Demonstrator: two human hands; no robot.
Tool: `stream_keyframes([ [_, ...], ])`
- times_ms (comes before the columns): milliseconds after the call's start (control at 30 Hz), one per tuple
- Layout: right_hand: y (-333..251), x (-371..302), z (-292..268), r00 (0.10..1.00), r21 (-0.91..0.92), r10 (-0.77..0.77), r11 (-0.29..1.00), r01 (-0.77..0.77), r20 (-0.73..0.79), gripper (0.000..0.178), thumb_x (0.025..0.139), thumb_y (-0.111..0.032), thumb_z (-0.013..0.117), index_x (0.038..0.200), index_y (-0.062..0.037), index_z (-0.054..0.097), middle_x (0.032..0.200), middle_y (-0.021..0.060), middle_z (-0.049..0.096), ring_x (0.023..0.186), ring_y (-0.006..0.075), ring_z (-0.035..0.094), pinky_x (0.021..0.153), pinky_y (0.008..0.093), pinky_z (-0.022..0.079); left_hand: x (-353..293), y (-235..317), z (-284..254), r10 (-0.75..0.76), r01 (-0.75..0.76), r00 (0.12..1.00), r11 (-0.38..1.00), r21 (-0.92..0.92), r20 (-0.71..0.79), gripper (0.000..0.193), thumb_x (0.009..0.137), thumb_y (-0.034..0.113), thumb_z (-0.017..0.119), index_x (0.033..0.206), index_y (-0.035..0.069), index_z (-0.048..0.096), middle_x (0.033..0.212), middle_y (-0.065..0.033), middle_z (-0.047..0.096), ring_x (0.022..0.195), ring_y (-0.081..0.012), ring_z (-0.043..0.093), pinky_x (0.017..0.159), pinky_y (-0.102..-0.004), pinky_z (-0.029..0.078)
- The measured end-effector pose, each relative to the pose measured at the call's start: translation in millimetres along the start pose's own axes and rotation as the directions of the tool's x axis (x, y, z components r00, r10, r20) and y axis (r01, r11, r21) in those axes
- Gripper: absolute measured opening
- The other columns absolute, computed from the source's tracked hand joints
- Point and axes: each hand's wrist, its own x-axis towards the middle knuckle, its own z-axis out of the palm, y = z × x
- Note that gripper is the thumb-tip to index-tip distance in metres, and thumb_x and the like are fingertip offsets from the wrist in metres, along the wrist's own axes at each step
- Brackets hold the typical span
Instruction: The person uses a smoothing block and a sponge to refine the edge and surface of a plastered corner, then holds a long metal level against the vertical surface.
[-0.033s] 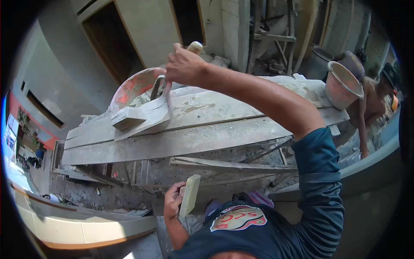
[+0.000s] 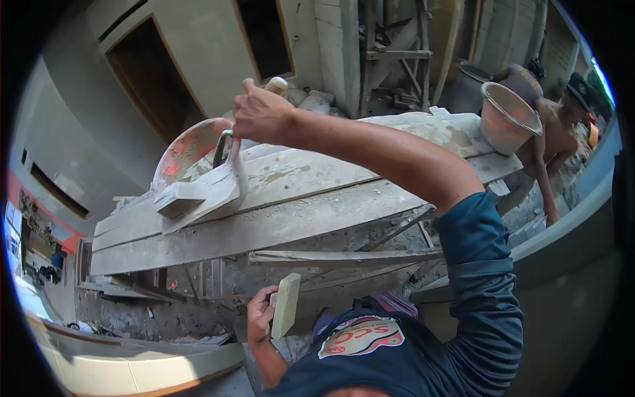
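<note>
A plank bench (image 2: 311, 212), caked with dried mortar, runs across the middle of the frame, with a red-stained basin (image 2: 188, 149) at its upper-left end. The work in hand looks like scooping mortar from that basin. The right hand (image 2: 261, 112), arm stretched up from the lower right, is closed around the handle of a trowel (image 2: 218, 182) whose blade lies on the planks beside the basin. The next move would probably call for tipping the blade level. Low in the centre, the left hand (image 2: 261, 317) grips a pale float block (image 2: 286, 306) upright, fingers wrapped around it.
</note>
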Motion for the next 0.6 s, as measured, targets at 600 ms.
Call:
stream_keyframes([
  [600,257.4,-501.8,44.2,0.056,-0.180,0.686,0.268,-0.946,0.725,0.056,0.078,-0.032,0.068,0.122,0.0016,0.058,0.111,0.0187,0.065,0.103,0.0276,0.064,0.079,0.0378,0.054,42.8,3.0,61.8,-0.002,0.004,0.991,1.000,-0.014,0.131,0.037,0.081,0.012,0.061,0.113,-0.006,0.057,0.104,-0.0101,0.063,0.094,-0.0157,0.059,0.085,-0.0276,0.045],
])
